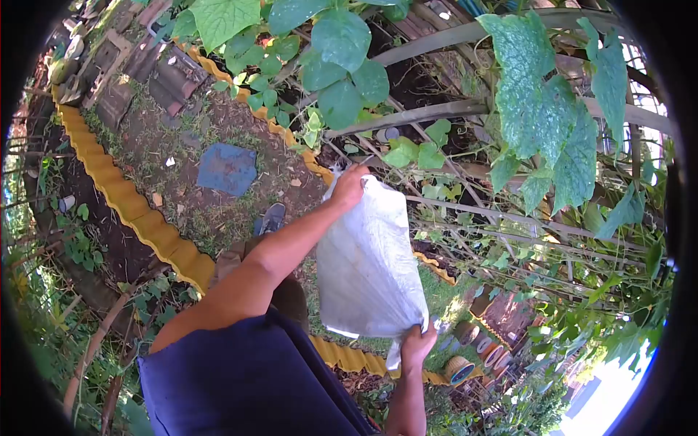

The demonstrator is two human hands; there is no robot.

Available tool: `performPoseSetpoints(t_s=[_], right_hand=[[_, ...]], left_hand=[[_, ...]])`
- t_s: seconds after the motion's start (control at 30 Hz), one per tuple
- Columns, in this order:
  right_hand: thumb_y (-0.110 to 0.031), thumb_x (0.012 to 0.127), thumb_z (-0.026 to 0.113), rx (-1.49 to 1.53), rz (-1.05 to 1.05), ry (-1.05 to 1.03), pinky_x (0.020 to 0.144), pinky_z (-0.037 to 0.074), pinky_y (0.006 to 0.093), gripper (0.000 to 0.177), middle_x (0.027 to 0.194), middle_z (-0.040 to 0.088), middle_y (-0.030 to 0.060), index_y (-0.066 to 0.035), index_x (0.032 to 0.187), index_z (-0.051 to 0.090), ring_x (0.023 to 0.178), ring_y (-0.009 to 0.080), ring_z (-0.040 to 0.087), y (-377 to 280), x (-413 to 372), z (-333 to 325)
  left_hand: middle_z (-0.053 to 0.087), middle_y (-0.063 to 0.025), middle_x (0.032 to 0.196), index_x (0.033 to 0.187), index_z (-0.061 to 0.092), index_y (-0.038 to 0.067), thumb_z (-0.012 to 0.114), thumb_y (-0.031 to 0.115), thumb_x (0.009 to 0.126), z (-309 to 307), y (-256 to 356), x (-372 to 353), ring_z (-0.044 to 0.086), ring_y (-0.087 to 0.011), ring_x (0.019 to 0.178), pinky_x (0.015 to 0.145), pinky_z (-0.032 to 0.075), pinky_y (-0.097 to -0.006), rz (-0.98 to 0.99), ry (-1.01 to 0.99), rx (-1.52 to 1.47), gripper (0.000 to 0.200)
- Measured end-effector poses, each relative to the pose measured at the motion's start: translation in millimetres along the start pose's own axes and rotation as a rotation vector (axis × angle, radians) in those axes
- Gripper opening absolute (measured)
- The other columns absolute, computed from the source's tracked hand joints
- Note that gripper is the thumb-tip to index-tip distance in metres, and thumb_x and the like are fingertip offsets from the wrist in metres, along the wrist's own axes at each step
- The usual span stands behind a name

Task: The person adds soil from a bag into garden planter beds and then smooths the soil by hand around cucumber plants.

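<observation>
A white plastic sack (371, 261) is stretched between my two hands in front of my body. My left hand (351, 187) is closed on its upper edge near one corner. At the opposite end my right hand (418, 346) grips a bunched corner, and a loose flap hangs beside the fingers. Folds fan out across the sack from the right-hand grip. What the sack contains, if anything, cannot be seen.
Yellow wavy edging (138, 207) borders the soil path. A flat blue piece (227, 168) lies on the ground near my shoe (273, 218). Large green leaves (534, 102) and wooden trellis poles (422, 114) crowd close on the right. Stacked tiles (174, 80) sit farther off.
</observation>
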State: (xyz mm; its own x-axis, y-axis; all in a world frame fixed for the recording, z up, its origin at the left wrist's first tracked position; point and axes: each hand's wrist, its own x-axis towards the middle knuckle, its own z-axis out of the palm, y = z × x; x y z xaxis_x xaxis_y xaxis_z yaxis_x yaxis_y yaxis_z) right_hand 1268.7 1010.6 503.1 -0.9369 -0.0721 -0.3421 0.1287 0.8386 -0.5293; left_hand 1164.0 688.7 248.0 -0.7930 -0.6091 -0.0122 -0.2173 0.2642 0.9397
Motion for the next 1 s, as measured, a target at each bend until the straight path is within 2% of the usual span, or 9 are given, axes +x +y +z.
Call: performPoseSetpoints(t_s=[0.1,0.17,0.23,0.37,0.63,0.77,0.9,0.97,1.0], right_hand=[[0.001,0.077,0.052,-0.201,-0.210,-0.051,0.055,0.043,0.0457,0.010,0.059,0.057,0.0203,0.004,0.080,0.061,0.053,0.0296,0.058,-11.0,11.8,-2.9],[0.001,0.077,0.053,0.039,-0.175,0.010,0.057,0.044,0.0481,0.009,0.062,0.059,0.0234,0.004,0.080,0.061,0.054,0.0379,0.059,-16.0,7.6,13.8],[0.001,0.076,0.052,-0.165,-0.048,0.011,0.057,0.046,0.0478,0.011,0.062,0.059,0.0234,0.004,0.081,0.061,0.055,0.0384,0.059,5.2,19.5,13.5],[0.000,0.076,0.052,-0.071,-0.196,-0.096,0.059,0.047,0.0494,0.014,0.065,0.060,0.0245,0.005,0.084,0.062,0.058,0.0411,0.061,-15.7,13.6,24.6],[-0.003,0.076,0.054,-0.214,-0.121,-0.036,0.067,0.050,0.0537,0.016,0.071,0.063,0.0286,0.003,0.086,0.065,0.070,0.0480,0.065,-4.2,20.2,7.6],[-0.002,0.077,0.052,-0.163,-0.218,0.005,0.061,0.047,0.0535,0.018,0.068,0.062,0.0288,0.006,0.087,0.065,0.062,0.0468,0.062,5.6,10.4,-7.9],[0.000,0.077,0.050,-0.159,-0.017,0.049,0.057,0.046,0.0485,0.012,0.064,0.060,0.0251,0.004,0.081,0.060,0.056,0.0411,0.060,24.9,18.6,-36.2],[0.002,0.077,0.049,-0.114,-0.223,0.039,0.056,0.046,0.0486,0.013,0.063,0.058,0.0255,0.004,0.081,0.061,0.055,0.0407,0.059,23.0,-2.5,-27.5],[0.002,0.076,0.051,-0.032,-0.039,0.014,0.059,0.048,0.0507,0.013,0.064,0.058,0.0267,0.004,0.082,0.062,0.060,0.0457,0.061,15.6,-7.0,-27.5]], left_hand=[[0.060,-0.0201,0.098,0.094,0.059,0.003,0.053,-0.002,0.082,1.8,7.1,8.2,0.059,-0.0442,0.095,0.080,0.047,-0.0512,0.023,0.007,0.043,0.015],[0.059,-0.0195,0.099,0.094,0.059,0.003,0.054,-0.003,0.082,-13.3,14.1,11.7,0.059,-0.0435,0.094,0.080,0.048,-0.0508,0.045,0.057,-0.014,0.015],[0.059,-0.0191,0.099,0.094,0.059,0.004,0.054,-0.004,0.081,-15.0,9.3,-16.0,0.059,-0.0426,0.095,0.080,0.048,-0.0503,0.020,0.043,-0.035,0.016],[0.060,-0.0177,0.100,0.096,0.060,0.005,0.054,-0.007,0.081,-40.0,26.9,-0.8,0.060,-0.0419,0.096,0.082,0.049,-0.0487,-0.012,0.212,-0.032,0.020],[0.060,-0.0184,0.105,0.102,0.062,0.005,0.055,-0.005,0.082,-5.0,28.8,-2.4,0.060,-0.0435,0.098,0.084,0.049,-0.0491,0.003,0.066,-0.063,0.022],[0.060,-0.0186,0.105,0.103,0.062,0.004,0.057,-0.004,0.082,10.9,47.4,-2.7,0.060,-0.0426,0.099,0.084,0.049,-0.0490,-0.013,-0.001,-0.004,0.023],[0.061,-0.0187,0.105,0.101,0.062,0.003,0.056,-0.005,0.081,48.4,46.1,-17.3,0.060,-0.0430,0.098,0.084,0.049,-0.0489,0.004,-0.105,-0.009,0.022],[0.061,-0.0190,0.103,0.099,0.061,0.002,0.056,-0.003,0.082,55.5,61.0,-19.3,0.060,-0.0430,0.097,0.082,0.049,-0.0491,0.016,-0.090,-0.032,0.019],[0.061,-0.0192,0.102,0.099,0.061,0.002,0.056,-0.003,0.082,59.8,65.8,-25.3,0.060,-0.0430,0.096,0.082,0.049,-0.0492,0.018,-0.069,-0.060,0.018]])
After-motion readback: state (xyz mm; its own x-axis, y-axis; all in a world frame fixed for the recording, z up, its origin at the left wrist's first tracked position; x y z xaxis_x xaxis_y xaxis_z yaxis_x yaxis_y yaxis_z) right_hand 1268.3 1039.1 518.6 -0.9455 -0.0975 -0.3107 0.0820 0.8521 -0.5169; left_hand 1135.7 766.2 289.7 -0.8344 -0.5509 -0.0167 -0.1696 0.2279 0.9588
